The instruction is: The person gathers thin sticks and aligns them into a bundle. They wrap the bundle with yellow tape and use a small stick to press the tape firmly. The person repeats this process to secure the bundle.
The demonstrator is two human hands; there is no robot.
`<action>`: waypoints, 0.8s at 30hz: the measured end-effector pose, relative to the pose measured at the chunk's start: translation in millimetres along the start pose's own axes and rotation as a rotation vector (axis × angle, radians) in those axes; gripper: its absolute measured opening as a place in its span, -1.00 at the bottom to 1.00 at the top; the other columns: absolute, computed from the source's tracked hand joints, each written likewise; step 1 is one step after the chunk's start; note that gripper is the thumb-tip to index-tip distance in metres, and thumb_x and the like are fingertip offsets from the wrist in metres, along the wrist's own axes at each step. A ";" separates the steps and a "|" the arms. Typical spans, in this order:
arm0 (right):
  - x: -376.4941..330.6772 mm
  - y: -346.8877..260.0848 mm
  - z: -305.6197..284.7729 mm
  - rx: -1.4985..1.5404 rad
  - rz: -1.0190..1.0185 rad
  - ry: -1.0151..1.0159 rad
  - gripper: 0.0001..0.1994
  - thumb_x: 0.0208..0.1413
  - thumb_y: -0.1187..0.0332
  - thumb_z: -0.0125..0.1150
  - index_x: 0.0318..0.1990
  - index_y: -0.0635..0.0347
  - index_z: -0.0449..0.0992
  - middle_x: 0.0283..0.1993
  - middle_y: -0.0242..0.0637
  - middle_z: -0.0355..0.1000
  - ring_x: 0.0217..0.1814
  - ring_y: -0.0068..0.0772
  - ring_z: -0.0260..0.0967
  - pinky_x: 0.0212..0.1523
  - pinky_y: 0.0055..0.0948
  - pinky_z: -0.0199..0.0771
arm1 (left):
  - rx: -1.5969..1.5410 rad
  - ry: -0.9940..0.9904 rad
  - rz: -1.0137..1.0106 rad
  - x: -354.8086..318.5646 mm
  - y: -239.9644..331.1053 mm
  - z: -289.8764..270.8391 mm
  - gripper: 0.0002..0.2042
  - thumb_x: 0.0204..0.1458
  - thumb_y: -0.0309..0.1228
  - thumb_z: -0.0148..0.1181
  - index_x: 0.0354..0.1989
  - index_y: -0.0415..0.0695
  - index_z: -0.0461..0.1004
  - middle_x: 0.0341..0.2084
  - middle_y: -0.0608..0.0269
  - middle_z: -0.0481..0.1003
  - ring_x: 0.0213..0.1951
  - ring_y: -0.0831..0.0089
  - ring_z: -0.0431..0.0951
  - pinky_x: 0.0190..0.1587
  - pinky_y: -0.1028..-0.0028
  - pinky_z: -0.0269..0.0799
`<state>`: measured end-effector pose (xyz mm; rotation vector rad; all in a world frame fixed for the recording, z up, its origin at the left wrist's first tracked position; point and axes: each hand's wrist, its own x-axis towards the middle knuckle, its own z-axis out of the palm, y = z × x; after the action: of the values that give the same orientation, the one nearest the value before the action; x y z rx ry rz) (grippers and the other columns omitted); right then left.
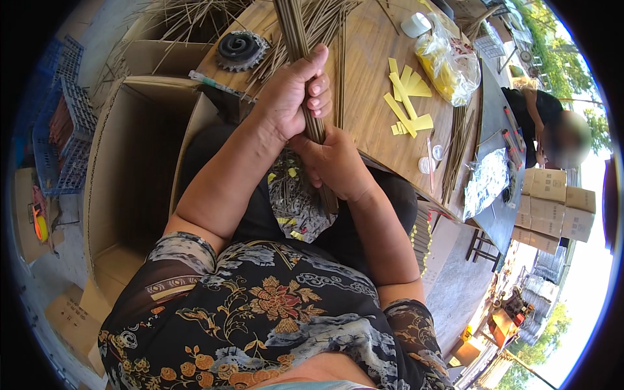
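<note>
A thick bundle of thin brown incense sticks (294, 29) stands tilted in front of me, over the near edge of the wooden table. Around its middle, my left hand (290, 94) is closed, fingers wrapped and thumb up. Just below, my right hand (339, 162) also grips the bundle, its fingers partly hidden behind the sticks. The lower end (329, 200) of the bundle shows under my right hand, between my knees. More loose sticks (322, 25) lie on the table beyond my left hand. Several yellow paper strips (404, 97) are spread to the right.
A dark spiral coil (240, 51) lies at the table's left. On the right are a clear bag with yellow contents (448, 62), a white cup (416, 25) and more sticks (458, 153). An open cardboard box (140, 175) stands left. Another person (536, 120) is at far right.
</note>
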<state>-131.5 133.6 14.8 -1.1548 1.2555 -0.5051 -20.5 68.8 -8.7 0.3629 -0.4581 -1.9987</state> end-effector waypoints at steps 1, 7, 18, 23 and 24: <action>0.4 -0.7 0.8 0.015 0.006 -0.009 -0.81 0.05 0.32 0.08 -0.44 0.23 0.28 -0.78 -0.47 0.15 -0.80 -0.67 0.08 -0.77 -0.63 0.08 | -0.007 0.024 0.011 -0.8 2.1 0.6 -0.68 0.05 -0.11 0.02 -0.62 -0.02 0.23 -0.82 0.50 0.17 -0.80 0.70 0.12 -0.75 0.66 0.07; -13.7 12.3 -14.0 -0.024 0.008 -0.220 -0.79 0.02 0.29 0.15 -0.43 0.22 0.30 -0.67 -0.47 0.22 -0.74 -0.70 0.12 -0.73 -0.68 0.13 | -0.045 0.200 0.273 2.4 39.2 -11.0 -0.68 0.01 -0.16 0.08 -0.66 -0.02 0.21 -0.84 0.54 0.11 -0.83 0.73 0.05 -0.80 0.69 -0.03; 54.1 51.5 -61.6 -0.774 -0.165 0.654 -0.68 -0.04 0.12 0.10 -0.50 0.24 0.38 -0.44 -0.04 0.39 -0.34 0.03 0.33 -0.33 -0.16 0.31 | -0.030 0.141 0.179 8.4 33.4 -13.7 -0.66 0.00 -0.07 0.06 -0.64 -0.02 0.23 -0.84 0.53 0.14 -0.83 0.75 0.10 -0.80 0.71 -0.01; 60.5 44.9 -61.0 -0.901 -0.091 0.687 -0.73 -0.03 0.19 0.04 -0.46 0.27 0.42 -0.39 -0.01 0.41 -0.29 0.02 0.36 -0.26 -0.16 0.34 | 0.016 0.166 0.127 9.0 24.9 -12.1 -0.64 0.01 -0.03 0.04 -0.65 0.00 0.22 -0.83 0.53 0.15 -0.82 0.73 0.10 -0.77 0.71 0.01; 60.0 40.7 -60.5 -0.919 -0.068 0.677 -0.74 -0.03 0.22 0.02 -0.45 0.28 0.43 -0.38 0.00 0.41 -0.28 0.02 0.36 -0.25 -0.16 0.35 | 0.019 0.172 0.122 9.4 23.6 -12.4 -0.64 0.00 -0.03 0.04 -0.66 0.00 0.22 -0.83 0.52 0.15 -0.82 0.73 0.10 -0.76 0.71 0.02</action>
<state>-179.9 76.0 -42.3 -1.8756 2.1607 -0.3750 -0.8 48.6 -9.2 0.5021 -0.3820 -1.8285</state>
